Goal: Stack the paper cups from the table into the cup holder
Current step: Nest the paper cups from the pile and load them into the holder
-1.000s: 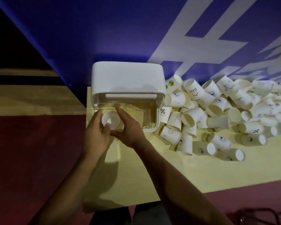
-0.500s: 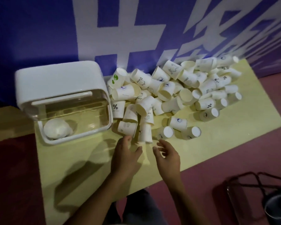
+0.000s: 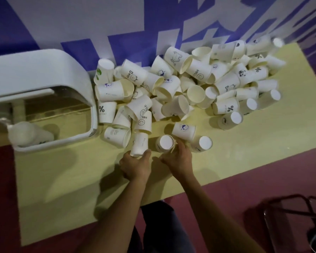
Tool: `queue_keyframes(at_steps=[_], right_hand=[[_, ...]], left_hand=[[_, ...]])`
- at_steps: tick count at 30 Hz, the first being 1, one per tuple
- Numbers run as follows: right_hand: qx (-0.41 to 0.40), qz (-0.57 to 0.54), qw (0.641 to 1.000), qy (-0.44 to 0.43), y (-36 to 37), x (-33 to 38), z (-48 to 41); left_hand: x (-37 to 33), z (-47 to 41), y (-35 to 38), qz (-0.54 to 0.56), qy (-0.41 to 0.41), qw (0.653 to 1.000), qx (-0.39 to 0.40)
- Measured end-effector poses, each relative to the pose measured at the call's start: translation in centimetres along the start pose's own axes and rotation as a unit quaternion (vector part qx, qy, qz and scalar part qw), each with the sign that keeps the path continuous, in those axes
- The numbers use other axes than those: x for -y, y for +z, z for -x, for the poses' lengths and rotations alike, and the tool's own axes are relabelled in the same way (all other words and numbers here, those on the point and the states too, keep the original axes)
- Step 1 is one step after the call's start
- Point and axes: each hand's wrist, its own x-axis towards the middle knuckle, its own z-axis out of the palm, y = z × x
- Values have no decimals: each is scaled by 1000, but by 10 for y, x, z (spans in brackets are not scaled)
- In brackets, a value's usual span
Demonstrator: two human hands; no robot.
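White plastic forms the cup holder at the left end of the yellow table. A blurred lone cup lies inside its clear front section, at the near left corner. Just right of the holder, a pile of paper cups spreads along the blue and white wall, most of them tipped on their sides and many printed with small marks.

At the near edge of the pile, the left hand grips a plain cup, with thumb and fingers curled round its near end. Just beside it, the right hand holds a second cup, its flat base facing up and the fingers wrapped round its side. Both held cups are low over the table, well apart from the holder. 1 more upturned cup sits just right of the right hand. A dark chair frame stands on the reddish floor at the lower right.
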Motion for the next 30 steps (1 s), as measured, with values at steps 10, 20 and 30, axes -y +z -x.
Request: queue_keyframes(at_steps=[10, 20, 30], right_hand=[[-20, -40, 997, -55, 15, 5, -5], [6, -62, 981, -184, -20, 76, 65], [64, -129, 963, -229, 44, 208, 116]], left_hand=[[19, 26, -89, 49, 162, 985, 20], [16, -1, -186, 101, 209, 972, -38], [18, -85, -312, 179, 280, 938, -96]])
